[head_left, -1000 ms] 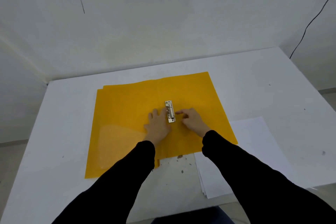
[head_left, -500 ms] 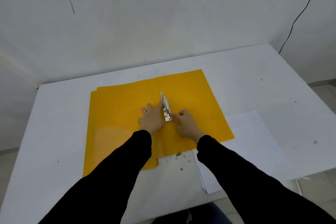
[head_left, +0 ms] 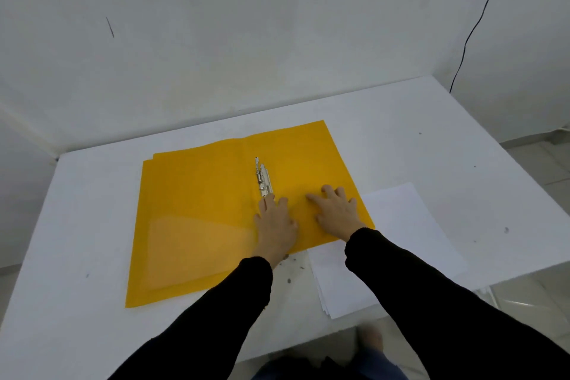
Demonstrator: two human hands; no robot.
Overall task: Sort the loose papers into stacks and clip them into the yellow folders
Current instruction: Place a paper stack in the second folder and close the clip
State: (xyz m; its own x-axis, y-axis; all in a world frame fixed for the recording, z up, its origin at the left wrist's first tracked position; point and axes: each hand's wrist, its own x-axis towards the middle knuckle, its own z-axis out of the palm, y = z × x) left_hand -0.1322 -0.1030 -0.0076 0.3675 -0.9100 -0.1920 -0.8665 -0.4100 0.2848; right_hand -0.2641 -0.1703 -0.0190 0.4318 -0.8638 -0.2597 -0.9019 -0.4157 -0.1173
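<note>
Black sleeves [head_left: 216, 318] reach in over the near edge of the tabletop [head_left: 61, 225]. By that edge, towards the right corner, the loose papers [head_left: 401, 234] lie in one white heap, not yet sorted and partly tucked under the yellow folder [head_left: 200, 210].

The folder lies open and flat in the middle of the tabletop, and a second folder [head_left: 135, 298] peeps out beneath it. The left hand [head_left: 274, 227] rests on the fold with its fingers extended, their tips touching the near end of the metal clip [head_left: 262, 177]. A second ago the right hand [head_left: 337, 213] was working at that clip. Now it lies further right, palm down on the right leaf, with its fingers spread and holding nothing.

The clip has changed as well. It lay flat against the fold before, and its arm now stands lifted. I take the fastener to be opened, so the folder looks ready for a stack once the papers are sorted.

Beyond the far edge is a bare wall with a thin cable [head_left: 472, 31].
</note>
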